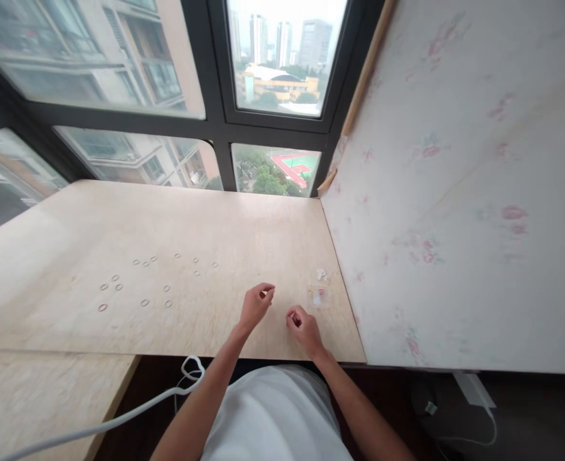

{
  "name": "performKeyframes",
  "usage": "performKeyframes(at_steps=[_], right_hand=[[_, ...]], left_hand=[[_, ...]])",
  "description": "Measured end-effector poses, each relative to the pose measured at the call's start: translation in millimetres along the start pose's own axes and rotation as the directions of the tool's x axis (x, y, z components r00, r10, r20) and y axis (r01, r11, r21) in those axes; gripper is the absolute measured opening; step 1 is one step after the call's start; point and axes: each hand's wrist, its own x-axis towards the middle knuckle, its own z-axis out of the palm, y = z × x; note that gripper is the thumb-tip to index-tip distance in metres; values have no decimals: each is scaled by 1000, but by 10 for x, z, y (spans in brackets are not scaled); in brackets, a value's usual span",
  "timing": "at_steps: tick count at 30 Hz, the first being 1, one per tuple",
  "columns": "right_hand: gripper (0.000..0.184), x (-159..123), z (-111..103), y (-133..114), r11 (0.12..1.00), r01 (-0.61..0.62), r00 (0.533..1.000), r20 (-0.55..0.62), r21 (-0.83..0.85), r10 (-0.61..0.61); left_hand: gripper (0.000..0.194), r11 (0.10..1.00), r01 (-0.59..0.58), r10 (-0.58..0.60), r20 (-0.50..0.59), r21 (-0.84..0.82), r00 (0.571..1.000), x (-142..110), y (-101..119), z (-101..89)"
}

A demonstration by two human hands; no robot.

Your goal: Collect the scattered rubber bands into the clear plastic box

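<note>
My left hand (pixel 256 301) hovers over the near middle of the pale wooden tabletop (pixel 167 224), fingers curled with thumb and forefinger pinched on something too small to name. My right hand (pixel 302 325) is just right of it, also curled into a pinch. Several small rings (pixel 144 302) lie scattered on the tabletop to the left of both hands. A small clear plastic box (pixel 318 296) sits just right of my right hand, with a scrap of clear plastic (pixel 322 274) behind it.
A pale panel with faint pink marks (pixel 455 192) stands upright along the table's right edge. Dark-framed windows (pixel 215 121) run behind the table. A white cable (pixel 119 419) crosses below the front edge, beside a lower wooden surface (pixel 37 397).
</note>
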Motion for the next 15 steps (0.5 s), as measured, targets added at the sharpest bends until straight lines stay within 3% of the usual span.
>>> performKeyframes(at_steps=[4,8,11,15], right_hand=[[13,272,187,-350,991,95,993,61,100,-101],[14,692,551,-896,962,215,953,182,166,-244],[13,1012,964,-1394,931,310,873,331,190,-358],[16,1330,1650,-2074,889,424,722,528,173,-447]], left_hand=[[19,997,10,-4,-77,74,997,-446,-234,-247],[18,988,9,13,-142,155,990,-773,-465,-407],[19,988,-10,40,-188,157,981,-865,-628,-461],[16,983,-18,58,-216,181,975,-863,-737,-443]])
